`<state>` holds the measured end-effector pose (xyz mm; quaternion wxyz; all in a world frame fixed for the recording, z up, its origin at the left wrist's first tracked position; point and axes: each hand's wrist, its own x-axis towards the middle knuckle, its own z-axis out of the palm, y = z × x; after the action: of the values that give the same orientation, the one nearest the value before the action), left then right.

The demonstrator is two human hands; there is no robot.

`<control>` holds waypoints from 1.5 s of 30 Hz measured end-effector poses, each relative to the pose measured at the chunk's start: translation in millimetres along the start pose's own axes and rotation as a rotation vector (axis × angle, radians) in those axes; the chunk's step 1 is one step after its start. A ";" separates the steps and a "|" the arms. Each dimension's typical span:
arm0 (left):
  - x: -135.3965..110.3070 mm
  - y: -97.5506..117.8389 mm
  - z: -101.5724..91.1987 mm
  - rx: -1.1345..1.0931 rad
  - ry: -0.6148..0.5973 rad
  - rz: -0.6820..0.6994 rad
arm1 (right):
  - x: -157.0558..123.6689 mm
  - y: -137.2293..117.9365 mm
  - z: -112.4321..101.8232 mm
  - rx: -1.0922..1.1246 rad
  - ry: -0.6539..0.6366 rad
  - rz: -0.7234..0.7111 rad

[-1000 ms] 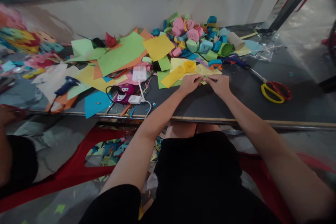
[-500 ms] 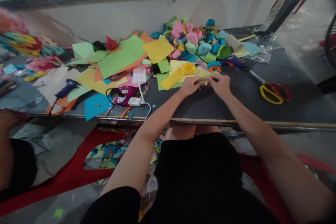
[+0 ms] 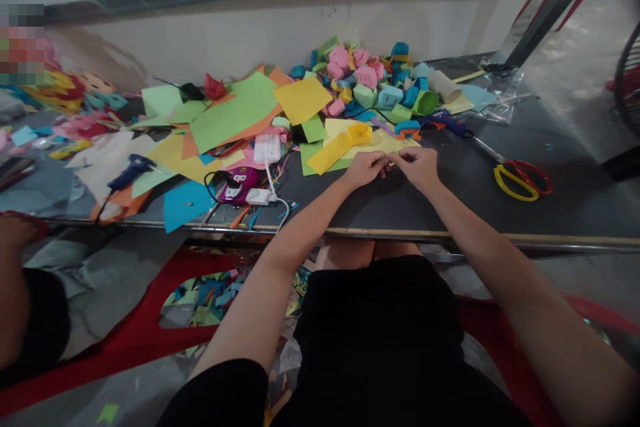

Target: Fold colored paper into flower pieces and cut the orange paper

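Note:
My left hand (image 3: 367, 169) and my right hand (image 3: 418, 166) meet above the near part of the dark table (image 3: 480, 213), fingertips pinched together and nearly touching. A small green paper piece was visible between them half a second ago; now the fingers hide almost all of it. Just behind the hands lie a pale yellow sheet (image 3: 387, 143) and a yellow paper strip (image 3: 330, 153) with a curled yellow ring (image 3: 360, 134) at its end. To the right rest scissors (image 3: 524, 180) with one red and one yellow handle loop. A blue glue gun (image 3: 450, 121) lies behind my right hand.
Folded colored paper pieces (image 3: 367, 76) are heaped at the back beside a cardboard tube (image 3: 444, 85). Leftward are paper sheets (image 3: 235, 113), a purple power strip (image 3: 244, 181) with cords and another glue gun (image 3: 129, 172). Another person's arm (image 3: 13, 280) shows at far left.
The green piece between my fingertips has gone out of sight behind the fingers. Both hands stay close together in about the same place; the view has shifted slightly.

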<state>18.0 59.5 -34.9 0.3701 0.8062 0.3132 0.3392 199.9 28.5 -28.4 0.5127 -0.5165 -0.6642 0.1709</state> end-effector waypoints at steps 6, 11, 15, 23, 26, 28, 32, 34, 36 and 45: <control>1.5 1.2 -0.2 -0.046 0.019 -0.024 | 1.1 3.5 2.5 0.066 -0.058 -0.023; 2.3 0.3 -0.4 -0.039 0.026 -0.029 | 3.0 10.8 6.9 0.119 -0.061 -0.115; 2.9 -2.9 -0.7 -0.015 0.078 -0.043 | 4.0 16.6 8.7 0.167 -0.023 0.000; 6.8 -12.2 -0.6 -0.073 0.028 -0.061 | 1.2 21.8 2.0 -0.102 -0.052 -0.210; 6.5 -11.8 -2.5 -0.027 0.045 -0.054 | 0.1 20.9 2.0 -0.190 -0.095 -0.246; 5.7 -10.7 -3.5 -0.005 0.048 -0.046 | -0.7 19.0 1.7 -0.234 -0.074 -0.249; 4.3 -8.6 -3.6 -0.010 0.037 -0.029 | -1.7 13.2 -0.5 -0.240 -0.026 -0.232; 4.0 -7.9 -2.7 -0.048 0.041 -0.045 | -1.6 10.6 -0.9 -0.204 0.012 -0.205; 3.9 -7.5 -1.3 -0.060 0.048 -0.073 | -1.0 8.9 0.0 -0.179 0.065 -0.168; 6.0 -7.9 -0.7 0.130 0.159 -0.202 | 1.0 7.0 5.8 -0.017 0.074 -0.053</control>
<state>18.8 68.4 -39.1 0.3233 0.7635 0.4422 0.3421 198.6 34.0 -35.6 0.5369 -0.5090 -0.6597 0.1322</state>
